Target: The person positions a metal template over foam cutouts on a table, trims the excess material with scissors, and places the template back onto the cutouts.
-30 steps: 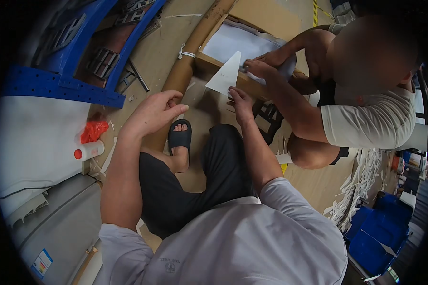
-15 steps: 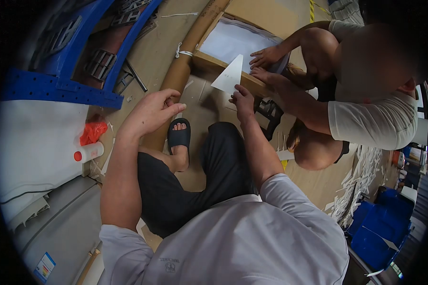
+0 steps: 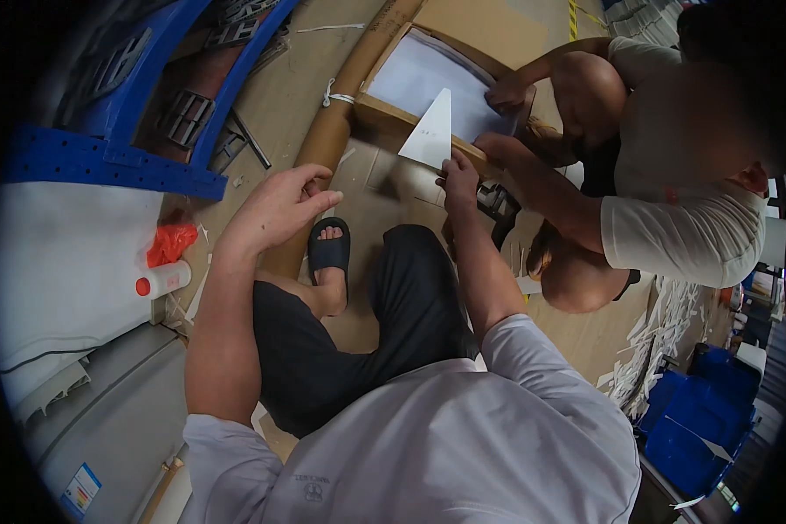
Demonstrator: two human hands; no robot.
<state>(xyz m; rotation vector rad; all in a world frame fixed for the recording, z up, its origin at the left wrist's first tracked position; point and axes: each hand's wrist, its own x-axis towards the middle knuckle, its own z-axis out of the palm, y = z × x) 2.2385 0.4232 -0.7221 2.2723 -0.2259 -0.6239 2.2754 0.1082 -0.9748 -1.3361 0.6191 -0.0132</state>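
My right hand pinches the lower corner of a white triangular sheet, which has small marks on it. The sheet's tip overlaps the near edge of an open cardboard box with white sheets inside. My left hand hangs over the long brown cardboard tube, its thumb apart from the curled fingers, holding nothing. A co-worker's hands rest at the right side and near edge of the box, apart from mine.
A co-worker crouches at the right. Blue shelving stands at the upper left, with a red bag and a white bottle below it. Paper strips and blue bins are at the lower right.
My right hand has moved slightly right with the white sheet, which now stands more upright. The co-worker's hands have shifted along the box. My left hand has barely moved.
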